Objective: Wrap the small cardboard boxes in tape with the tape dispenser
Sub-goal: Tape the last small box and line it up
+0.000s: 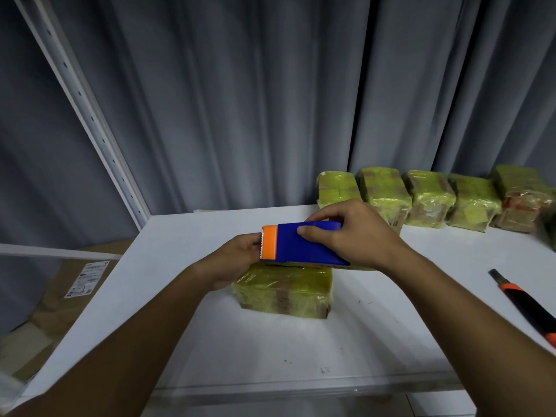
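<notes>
We see the right hand point(352, 233) gripping the tape dispenser point(304, 246) above a wrapped box point(285, 291) — the left hand point(237, 257) pinches its orange end.

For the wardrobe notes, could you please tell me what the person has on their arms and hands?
Nothing shows: the left hand and the right hand are bare, without gloves, rings, watch or bands. Both forearms are uncovered as far as the picture's lower edge, so no sleeve is in view.

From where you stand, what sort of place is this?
Probably a small packing or stockroom corner: a row of yellow-taped cardboard boxes on a white metal shelf, a blue-and-orange tape dispenser, and a labelled brown carton.
</notes>
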The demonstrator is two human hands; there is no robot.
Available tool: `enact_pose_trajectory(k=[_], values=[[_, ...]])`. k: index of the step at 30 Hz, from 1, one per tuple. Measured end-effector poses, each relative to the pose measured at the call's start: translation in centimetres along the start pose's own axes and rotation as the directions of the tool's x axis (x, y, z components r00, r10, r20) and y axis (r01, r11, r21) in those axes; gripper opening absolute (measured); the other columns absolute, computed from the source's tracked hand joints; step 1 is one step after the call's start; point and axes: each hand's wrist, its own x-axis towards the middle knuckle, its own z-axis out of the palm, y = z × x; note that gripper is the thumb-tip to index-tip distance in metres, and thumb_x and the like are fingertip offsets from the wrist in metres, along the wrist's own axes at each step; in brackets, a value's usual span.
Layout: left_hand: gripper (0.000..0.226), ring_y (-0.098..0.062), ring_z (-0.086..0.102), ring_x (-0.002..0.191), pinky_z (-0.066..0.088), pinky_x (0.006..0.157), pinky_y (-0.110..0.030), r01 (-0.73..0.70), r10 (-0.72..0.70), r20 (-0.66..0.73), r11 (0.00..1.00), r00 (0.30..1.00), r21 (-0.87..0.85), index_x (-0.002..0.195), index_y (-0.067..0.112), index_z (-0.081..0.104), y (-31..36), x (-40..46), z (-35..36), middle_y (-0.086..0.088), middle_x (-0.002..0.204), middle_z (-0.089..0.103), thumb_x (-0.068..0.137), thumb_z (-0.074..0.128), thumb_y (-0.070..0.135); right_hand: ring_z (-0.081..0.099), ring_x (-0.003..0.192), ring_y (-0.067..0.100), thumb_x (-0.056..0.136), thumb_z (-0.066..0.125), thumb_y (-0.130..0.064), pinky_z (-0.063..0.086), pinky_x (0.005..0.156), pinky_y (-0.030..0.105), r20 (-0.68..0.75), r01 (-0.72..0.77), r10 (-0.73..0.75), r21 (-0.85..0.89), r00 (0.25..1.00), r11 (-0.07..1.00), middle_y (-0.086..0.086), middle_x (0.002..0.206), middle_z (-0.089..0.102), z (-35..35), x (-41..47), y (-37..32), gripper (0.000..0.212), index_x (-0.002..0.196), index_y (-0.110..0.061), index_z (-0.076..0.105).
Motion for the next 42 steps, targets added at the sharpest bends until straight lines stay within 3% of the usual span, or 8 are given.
enact_pose_trajectory(k=[8,15,21,27,34,42], values=[[0.014,-0.028,0.069,0.100,0.058,0.083,-0.040,0.055,-0.056,-0.182,0.998,0.982,-0.013,0.105,0.003,0.067,0.2,0.0,-0.3,-0.017,0.108,0.070,0.096,0.059,0.010,0.067,0.090,0.009,0.089,0.068,-0.056,0.057,0.069,0.023,0.031,-0.084,0.082,0.069,0.996,0.994,-0.018,0.098,0.070,0.0,0.4,0.4,0.031,0.109,-0.032,0.071],[0.018,-0.027,0.070,0.093,0.059,0.072,-0.034,0.090,-0.090,-0.171,0.996,0.981,-0.007,0.089,0.009,0.070,0.3,0.0,-0.3,-0.017,0.100,0.072,0.094,0.055,0.000,0.069,0.089,0.011,0.087,0.070,-0.057,0.059,0.073,0.026,0.094,-0.183,0.175,0.092,0.980,0.979,-0.013,0.097,0.073,-0.7,0.5,0.5,0.035,0.108,-0.029,0.073],[0.019,-0.021,0.070,0.089,0.057,0.068,-0.028,0.093,-0.089,-0.160,0.996,0.983,0.016,0.089,0.009,0.070,0.2,0.0,-0.1,-0.011,0.095,0.073,0.090,0.058,-0.006,0.072,0.084,0.012,0.085,0.070,-0.059,0.060,0.077,0.032,0.103,-0.247,0.237,0.105,0.966,0.963,-0.011,0.087,0.076,-1.3,0.5,0.8,0.037,0.098,-0.025,0.078],[0.015,-0.027,0.069,0.095,0.058,0.074,-0.032,0.089,-0.077,-0.173,0.994,0.982,0.063,0.094,0.007,0.070,0.1,0.1,-0.1,-0.015,0.101,0.072,0.088,0.061,-0.004,0.071,0.086,0.013,0.085,0.072,-0.056,0.059,0.078,0.032,0.127,-0.290,0.274,0.136,0.953,0.947,-0.006,0.090,0.077,-1.9,0.3,0.9,0.037,0.100,-0.023,0.079],[0.019,-0.019,0.066,0.084,0.055,0.072,-0.026,0.055,-0.034,-0.225,0.995,0.974,0.089,0.084,0.008,0.070,-0.4,0.2,-1.0,-0.005,0.085,0.070,0.090,0.057,-0.004,0.068,0.084,0.014,0.087,0.071,-0.052,0.052,0.067,0.027,0.089,-0.322,0.312,0.150,0.946,0.935,-0.005,0.086,0.075,-2.6,-0.2,1.5,0.035,0.096,-0.019,0.078],[0.019,-0.022,0.066,0.085,0.054,0.078,-0.031,0.019,-0.022,-0.238,1.000,0.971,-0.014,0.082,0.007,0.071,-0.3,0.0,-1.2,-0.006,0.084,0.071,0.090,0.057,-0.003,0.070,0.084,0.015,0.088,0.070,-0.054,0.055,0.072,0.030,0.077,-0.311,0.304,0.133,0.950,0.941,-0.002,0.086,0.077,-2.3,-0.4,1.7,0.038,0.096,-0.018,0.080]])
